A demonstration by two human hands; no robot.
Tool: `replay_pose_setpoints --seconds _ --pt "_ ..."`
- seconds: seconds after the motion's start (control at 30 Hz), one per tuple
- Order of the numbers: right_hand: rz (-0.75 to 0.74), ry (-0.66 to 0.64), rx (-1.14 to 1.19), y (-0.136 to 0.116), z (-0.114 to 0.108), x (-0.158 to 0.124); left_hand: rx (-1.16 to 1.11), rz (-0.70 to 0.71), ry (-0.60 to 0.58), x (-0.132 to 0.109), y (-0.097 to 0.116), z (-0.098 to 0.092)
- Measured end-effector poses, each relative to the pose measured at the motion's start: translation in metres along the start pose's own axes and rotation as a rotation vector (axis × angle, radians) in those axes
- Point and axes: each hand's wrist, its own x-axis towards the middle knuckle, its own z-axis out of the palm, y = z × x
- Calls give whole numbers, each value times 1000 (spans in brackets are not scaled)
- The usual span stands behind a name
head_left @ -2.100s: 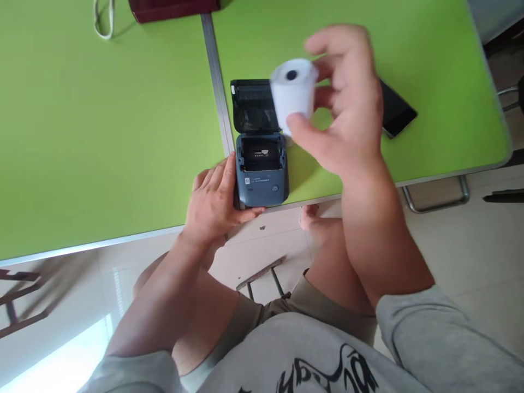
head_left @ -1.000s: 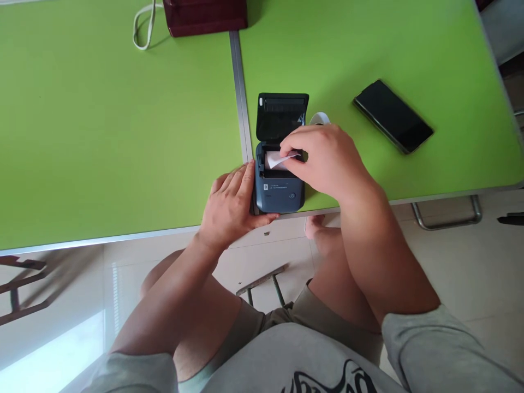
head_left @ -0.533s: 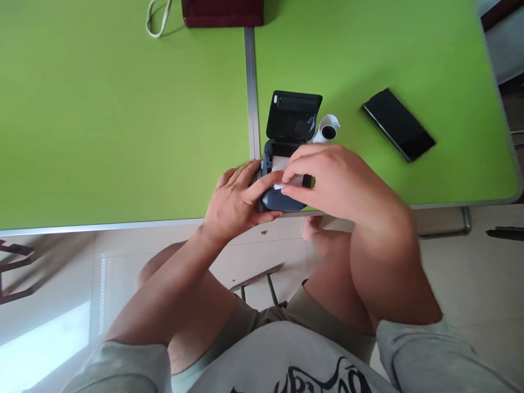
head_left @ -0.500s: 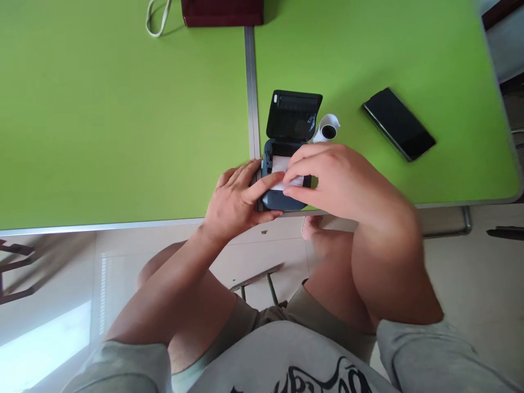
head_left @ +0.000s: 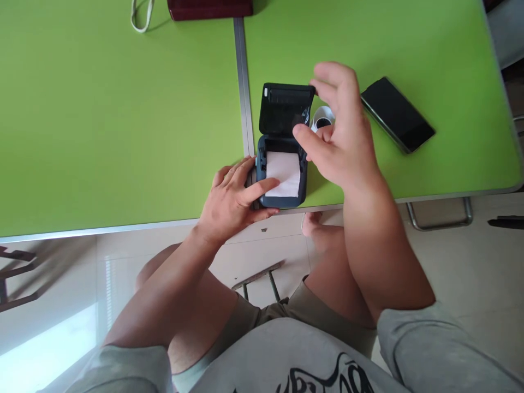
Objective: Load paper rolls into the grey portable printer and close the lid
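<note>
A small dark grey printer (head_left: 273,200) sits at the near edge of the green table (head_left: 123,120), its lid (head_left: 285,109) standing open. A strip of white paper (head_left: 283,173) lies out of its bay over the front. My left hand (head_left: 231,199) grips the printer's left side, its index finger pressing the paper's left edge. My right hand (head_left: 341,128) hovers by the lid's right corner, fingers apart and empty. A white paper roll (head_left: 321,117) stands behind that hand.
A black phone (head_left: 397,113) lies on the table to the right. A dark red case (head_left: 208,8) and a white cord (head_left: 139,16) are at the far edge. A metal seam (head_left: 242,82) splits the two tabletops. My knees are below the table edge.
The right hand put a roll into the printer, drew the paper end forward, then let go and lifted toward the lid. The left index finger came onto the paper.
</note>
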Motion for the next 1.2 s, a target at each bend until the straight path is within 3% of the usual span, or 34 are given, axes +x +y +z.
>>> replay_pose_setpoints --seconds 0.2,0.4,0.67,0.9,1.07,1.2 --pt "8 266 355 9 10 -24 -2 -4 -24 0 0 -1" --pt "166 40 270 38 26 -44 20 6 -5 0 -2 1" --pt "148 62 177 35 30 -33 8 -2 73 2 -1 4" --pt "127 -48 140 36 28 -32 9 -52 43 5 -1 4" --pt "137 59 -64 30 34 -38 29 -58 59 4 -2 6" --pt "160 73 -173 27 35 -40 37 -57 40 2 1 6"
